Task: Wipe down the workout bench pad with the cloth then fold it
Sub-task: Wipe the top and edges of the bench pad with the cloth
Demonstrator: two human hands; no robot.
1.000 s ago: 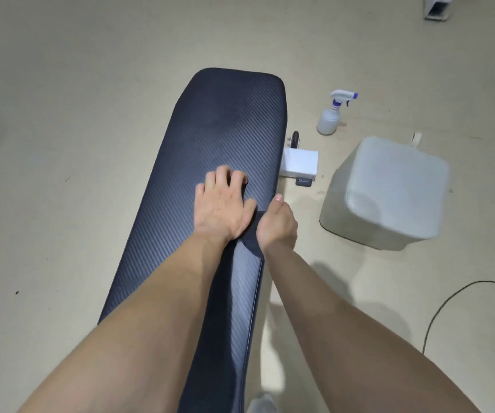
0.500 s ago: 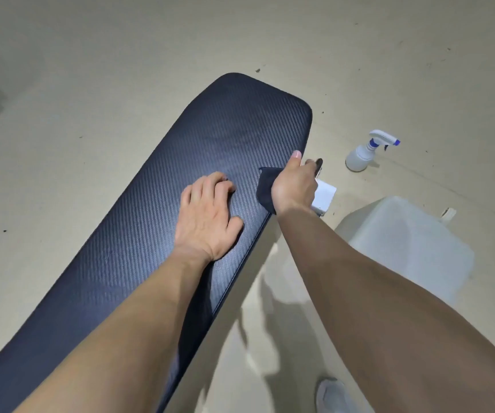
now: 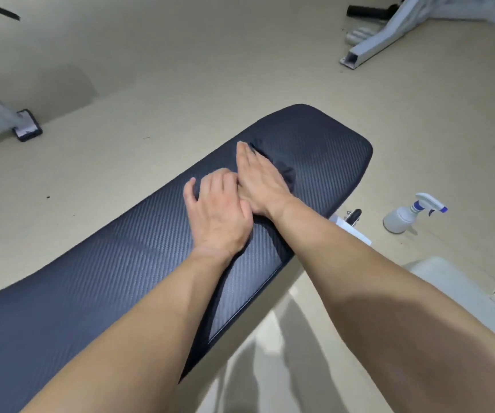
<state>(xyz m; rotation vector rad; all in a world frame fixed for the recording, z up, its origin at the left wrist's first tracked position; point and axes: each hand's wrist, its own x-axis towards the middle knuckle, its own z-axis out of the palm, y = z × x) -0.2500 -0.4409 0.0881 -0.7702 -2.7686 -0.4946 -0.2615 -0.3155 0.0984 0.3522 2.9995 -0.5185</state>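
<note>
1. Two bare hands work on the bench pad (image 3: 121,278), a long dark pad with a woven carbon-look texture that runs from lower left to its rounded far end at upper right; the right hand (image 3: 262,180) lies flat, palm down, fingers straight and pressed together, on top of the cloth (image 3: 285,171); the left hand (image 3: 216,216) rests just beside it and touches it at the thumb side, fingers loosely spread and slightly curled on the bare pad.

2. The cloth is a small dark piece, nearly the colour of the pad, lying near the far end; only a rumpled edge shows past the right palm and fingertips; how much is hidden under the hand I cannot tell.

3. Judged from this, the step in hand is the wiping: the right palm presses the cloth to the pad while the left steadies; the folding is not yet begun, since the cloth lies bunched, not squared.

4. The next move probably calls for even downward pressure and a long sweep along the pad, so that the cloth does not bunch or slip out; the far rounded end and the near stretch under the forearms both look as though they want a pass; whether they are clean I cannot tell.

5. No brand, label or writing can be read; the spray bottle (image 3: 404,217) on the floor (image 3: 180,70) at right is white with a blue trigger part and shows no legible print; the pad bears no visible logo.
</note>
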